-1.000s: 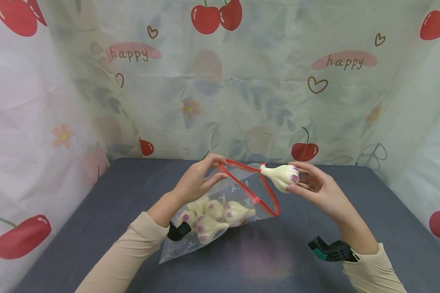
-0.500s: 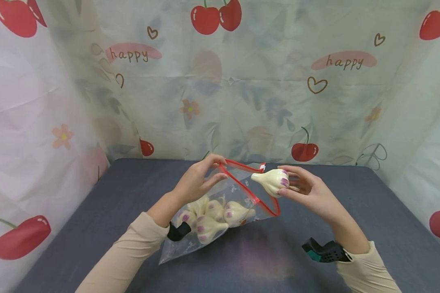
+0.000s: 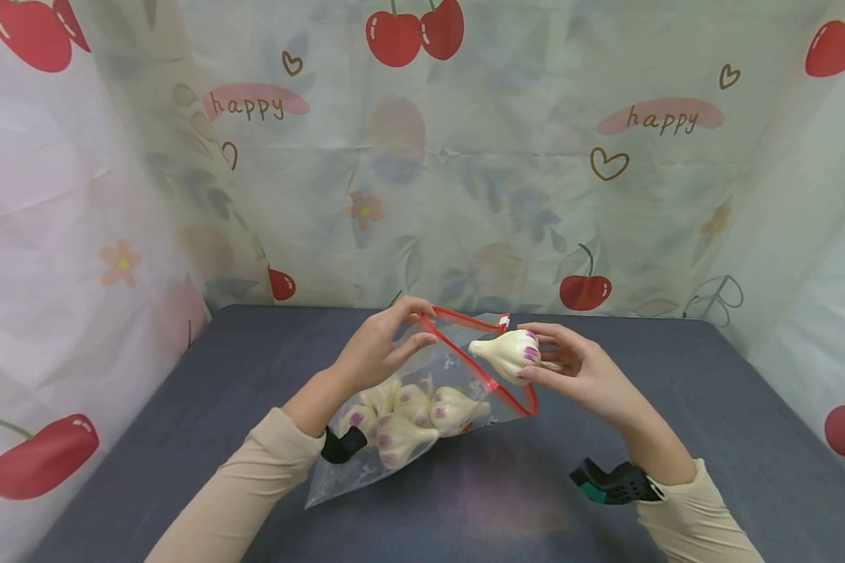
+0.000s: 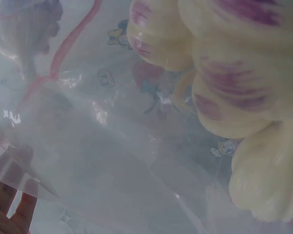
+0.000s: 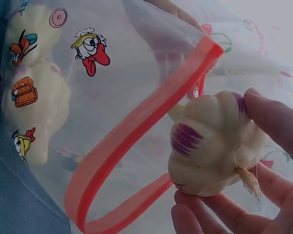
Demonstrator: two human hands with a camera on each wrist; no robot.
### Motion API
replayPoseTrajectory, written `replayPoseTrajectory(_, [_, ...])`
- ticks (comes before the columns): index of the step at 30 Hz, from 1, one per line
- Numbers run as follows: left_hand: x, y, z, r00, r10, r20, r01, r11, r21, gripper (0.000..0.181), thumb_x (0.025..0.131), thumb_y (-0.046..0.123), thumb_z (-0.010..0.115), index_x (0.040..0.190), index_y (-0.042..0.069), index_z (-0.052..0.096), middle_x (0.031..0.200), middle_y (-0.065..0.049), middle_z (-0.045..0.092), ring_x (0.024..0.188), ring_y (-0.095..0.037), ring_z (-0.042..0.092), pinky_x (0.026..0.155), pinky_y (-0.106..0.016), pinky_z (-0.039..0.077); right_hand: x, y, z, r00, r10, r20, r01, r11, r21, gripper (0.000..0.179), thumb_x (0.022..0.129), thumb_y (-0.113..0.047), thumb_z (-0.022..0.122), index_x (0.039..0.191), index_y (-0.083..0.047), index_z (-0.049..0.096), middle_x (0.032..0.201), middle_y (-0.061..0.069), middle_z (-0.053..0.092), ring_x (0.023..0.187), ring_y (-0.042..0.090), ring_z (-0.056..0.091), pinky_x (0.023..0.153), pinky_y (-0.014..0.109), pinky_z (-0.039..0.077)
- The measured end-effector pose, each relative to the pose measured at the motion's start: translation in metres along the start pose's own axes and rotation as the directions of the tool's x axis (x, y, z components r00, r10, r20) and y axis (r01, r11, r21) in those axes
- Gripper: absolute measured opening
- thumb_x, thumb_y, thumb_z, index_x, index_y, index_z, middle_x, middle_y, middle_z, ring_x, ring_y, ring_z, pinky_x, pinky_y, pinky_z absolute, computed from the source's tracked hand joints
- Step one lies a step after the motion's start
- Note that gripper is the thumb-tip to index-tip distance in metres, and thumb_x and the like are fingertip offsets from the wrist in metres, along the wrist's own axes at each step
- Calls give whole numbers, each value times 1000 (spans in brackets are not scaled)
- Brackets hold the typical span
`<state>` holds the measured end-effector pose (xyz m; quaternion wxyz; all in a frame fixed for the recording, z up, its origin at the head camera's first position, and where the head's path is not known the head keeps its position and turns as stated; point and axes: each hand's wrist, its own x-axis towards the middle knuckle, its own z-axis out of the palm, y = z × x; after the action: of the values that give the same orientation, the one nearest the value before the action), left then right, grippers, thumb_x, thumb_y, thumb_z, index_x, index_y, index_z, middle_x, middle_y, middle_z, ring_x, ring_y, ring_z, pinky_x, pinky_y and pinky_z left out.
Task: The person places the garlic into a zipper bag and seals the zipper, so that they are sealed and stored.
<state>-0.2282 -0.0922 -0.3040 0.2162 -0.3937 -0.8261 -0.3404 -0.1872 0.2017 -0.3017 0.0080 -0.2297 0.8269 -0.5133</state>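
Observation:
A clear plastic zip bag (image 3: 518, 404) with a red-edged mouth lies tilted on the table, mouth facing right. Several garlic bulbs (image 3: 403, 442) show through its plastic, close up in the left wrist view as purple-streaked garlic bulbs (image 4: 234, 87). My left hand (image 3: 369, 348) pinches the upper rim between thumb and fingers, keeping the mouth spread. With its fingertips and thumb, my right hand (image 3: 580, 369) holds another garlic bulb (image 3: 510, 356) by the root end. That bulb's stem points left into the mouth; in the right wrist view the garlic bulb (image 5: 210, 146) sits beside the red zip strip (image 5: 127, 131).
A dark grey table (image 3: 253, 375) lies under everything. Behind it hangs a cloth backdrop (image 3: 451, 180) printed with cherries and hearts, which also closes in both sides. Black wrist devices (image 3: 616, 482) sit on both wrists.
My right hand has moved left and slightly down with its garlic bulb, bringing the stem from the rim into the bag's mouth. The left hand and bag have stayed in place.

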Motion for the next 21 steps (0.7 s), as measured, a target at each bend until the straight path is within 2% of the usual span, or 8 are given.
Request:
replayPoseTrajectory(2, [0, 0, 0, 1000, -1, 0, 1, 1000, 1, 33, 86, 18, 66, 113, 8, 49, 109, -12, 64, 105, -28, 64, 89, -40, 52, 1, 0, 1, 1000, 1, 3, -1, 1000, -10, 53, 86, -15, 67, 135, -12, 46, 123, 11, 52, 104, 4, 60, 81, 24, 53])
replayPoseTrajectory(10, [-1, 1, 0, 1000, 5, -1, -5, 1000, -7, 33, 86, 17, 66, 113, 8, 49, 108, -13, 64, 105, -28, 64, 89, -40, 52, 5, 2, 7, 1000, -2, 24, 3, 1000, -26, 50, 87, -16, 66, 133, -14, 47, 124, 13, 53, 112, 30, 59, 83, 24, 52])
replayPoseTrajectory(21, [-1, 1, 0, 1000, 16, 2, -16, 1000, -9, 31, 87, 21, 63, 112, 9, 49, 106, -14, 64, 103, -28, 65, 89, -41, 52, 7, 0, 13, 1000, 3, 19, -2, 999, -34, 51, 88, -18, 66, 135, -14, 46, 126, 15, 52, 115, 35, 57, 85, 27, 52])
